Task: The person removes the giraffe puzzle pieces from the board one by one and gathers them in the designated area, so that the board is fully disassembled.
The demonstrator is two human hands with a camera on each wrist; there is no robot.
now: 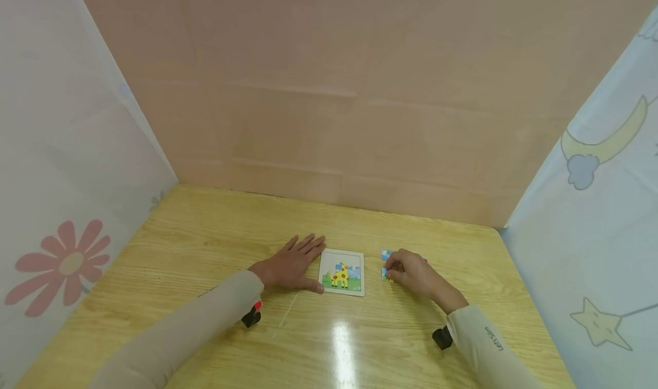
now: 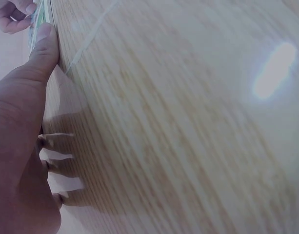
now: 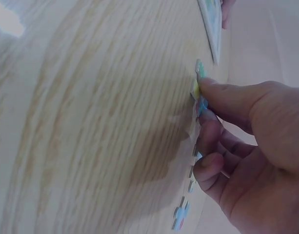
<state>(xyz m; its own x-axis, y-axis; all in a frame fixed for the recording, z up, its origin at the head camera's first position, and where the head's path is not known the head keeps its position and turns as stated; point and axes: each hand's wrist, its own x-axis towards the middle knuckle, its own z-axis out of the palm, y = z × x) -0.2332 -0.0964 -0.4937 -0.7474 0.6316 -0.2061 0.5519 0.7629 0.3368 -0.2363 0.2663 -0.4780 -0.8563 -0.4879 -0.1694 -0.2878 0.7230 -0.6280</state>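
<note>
A square jigsaw puzzle board (image 1: 333, 259) with a pale frame lies on the table. Joined pieces in it show a yellow giraffe on green grass, and its upper part is bare white. My left hand (image 1: 293, 265) rests along the board's left side, fingers spread and thumb at its lower left edge. To the right of the board, my right hand (image 1: 415, 272) pinches a green, yellow and blue puzzle piece (image 3: 201, 90) between thumb and forefinger, low over the table. Other blue puzzle pieces (image 3: 181, 213) lie near that hand, partly hidden behind its fingers in the head view.
The wood-grain table (image 1: 216, 223) meets a plain tan backdrop (image 1: 329, 137) at its far edge. Patterned white sheets (image 1: 606, 252) hang at both sides. A black wrist device (image 1: 442, 337) sits at the right sleeve, with a similar one at the left. Light glares off the tabletop in front.
</note>
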